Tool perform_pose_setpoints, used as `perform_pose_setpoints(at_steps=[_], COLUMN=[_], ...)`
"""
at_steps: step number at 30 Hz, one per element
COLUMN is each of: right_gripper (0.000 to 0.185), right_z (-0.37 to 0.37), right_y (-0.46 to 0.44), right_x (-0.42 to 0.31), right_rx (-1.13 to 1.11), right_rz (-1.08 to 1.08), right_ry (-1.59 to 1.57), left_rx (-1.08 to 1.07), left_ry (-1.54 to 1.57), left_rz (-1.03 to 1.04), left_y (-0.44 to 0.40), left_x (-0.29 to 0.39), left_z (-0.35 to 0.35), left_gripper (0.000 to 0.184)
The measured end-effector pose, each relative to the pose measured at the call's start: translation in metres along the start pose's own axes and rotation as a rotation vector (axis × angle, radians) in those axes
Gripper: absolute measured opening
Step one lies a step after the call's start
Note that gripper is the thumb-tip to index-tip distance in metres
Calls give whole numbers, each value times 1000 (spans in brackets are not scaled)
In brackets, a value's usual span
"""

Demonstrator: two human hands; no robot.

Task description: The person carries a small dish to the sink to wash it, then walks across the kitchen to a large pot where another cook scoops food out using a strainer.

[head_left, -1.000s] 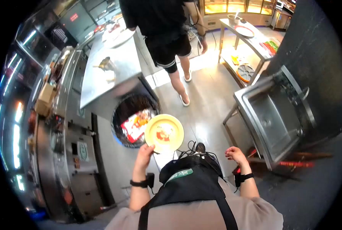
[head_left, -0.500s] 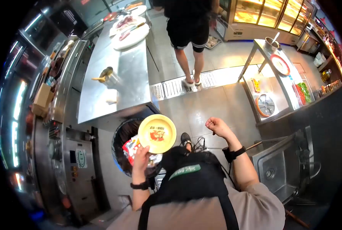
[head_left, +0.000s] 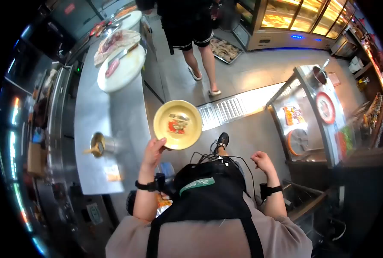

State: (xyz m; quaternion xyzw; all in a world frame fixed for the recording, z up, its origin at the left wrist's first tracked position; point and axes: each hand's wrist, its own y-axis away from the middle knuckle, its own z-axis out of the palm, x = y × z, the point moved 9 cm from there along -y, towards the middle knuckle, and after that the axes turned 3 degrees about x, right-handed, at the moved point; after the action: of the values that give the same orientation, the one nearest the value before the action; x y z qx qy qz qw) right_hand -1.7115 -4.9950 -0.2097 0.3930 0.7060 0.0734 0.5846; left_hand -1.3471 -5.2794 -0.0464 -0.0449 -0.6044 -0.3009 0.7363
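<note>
In the head view, our left hand [head_left: 154,152] pinches the yellow plate [head_left: 178,125] at its rim, thumb over the top, beside the right edge of the steel tabletop [head_left: 87,129]. Our right hand [head_left: 262,161] is half curled, nothing visible in it. We'd best grip firmly, clear of that edge.

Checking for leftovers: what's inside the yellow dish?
Inside the yellow dish is a printed red-and-dark design; no food shows. The thumb of the left hand covers a bit of rim; the underside faces away, unseen.
</note>
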Motion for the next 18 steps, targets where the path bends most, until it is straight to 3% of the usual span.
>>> perform_pose_setpoints(at_steps=[3,8,10,11,13,18], right_gripper=[15,19,22,24,24,16], right_z=[-9,-21,-18,-14,8,85], right_y=[-82,-257,-331,-357,-414,-534], right_x=[-32,-176,-266,-324,-410,-554], right_rx=[3,-68,-88,-61,-85,-327], right_rz=[57,-16,-221,-435,-584,-537], right_ry=[-16,122,206,320,391,261], left_rx=[-32,48,97,126,143,270], left_ry=[-46,-10,54,72,92,211], left_rz=[-43,-85,-73,-71,-58,-24], left_y=[-94,-223,-274,-296,-344,-463], left_x=[10,59,81,89,108,130], left_z=[21,45,44,38,26,-27], left_gripper=[30,29,29,29,25,24])
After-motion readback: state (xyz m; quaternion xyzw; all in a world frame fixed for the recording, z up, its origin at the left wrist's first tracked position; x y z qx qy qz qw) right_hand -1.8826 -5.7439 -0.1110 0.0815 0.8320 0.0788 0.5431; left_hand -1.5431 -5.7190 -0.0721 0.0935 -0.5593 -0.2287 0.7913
